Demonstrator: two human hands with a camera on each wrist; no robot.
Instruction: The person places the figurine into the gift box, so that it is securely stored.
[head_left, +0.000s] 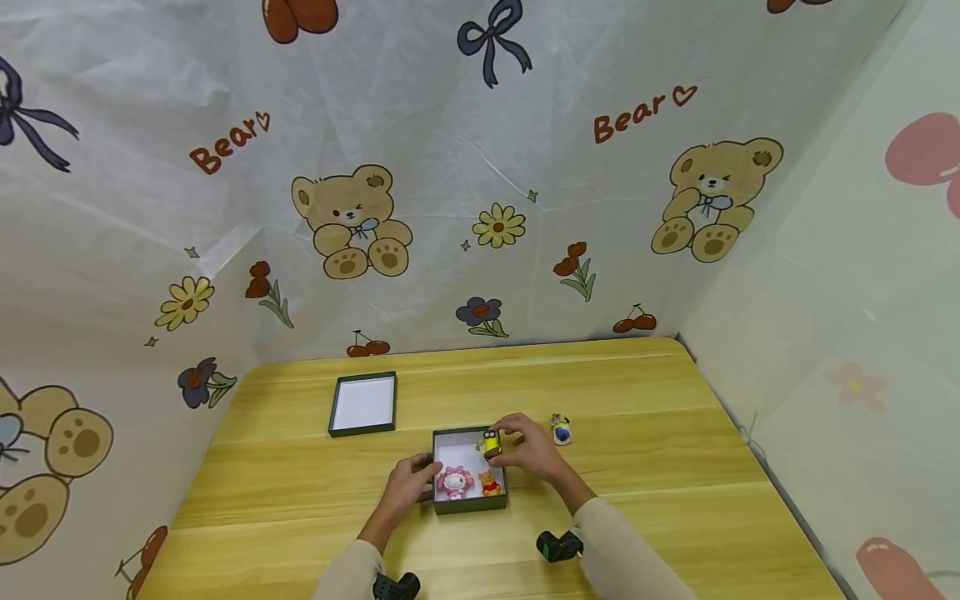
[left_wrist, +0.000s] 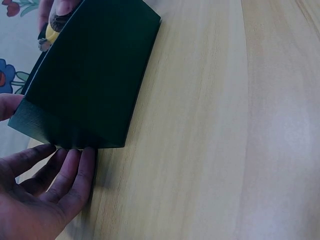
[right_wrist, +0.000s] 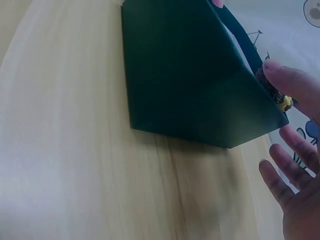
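A dark green open box (head_left: 472, 503) with a white inside stands on the table. My left hand (head_left: 408, 483) holds its left side; in the left wrist view the thumb is at the rim and the fingertips meet the outer wall. Between thumb and fingers, my right hand (head_left: 528, 448) pinches a yellow Minion figurine (head_left: 491, 444) over the box's far right corner. Inside, at the near side, lie a pink-and-white character figurine (head_left: 454, 482) and, to its right, a Winnie the Pooh figurine (head_left: 490, 483). The right wrist view shows the held figurine (right_wrist: 272, 87) mostly behind the thumb.
A matching shallow lid (head_left: 363, 403), white inside up, lies at the back left. Another small figurine (head_left: 561, 429), white with blue, is on the wooden table (head_left: 637, 467) beyond my right hand. A bear-printed wall covering (head_left: 427, 317) borders the table's back edge.
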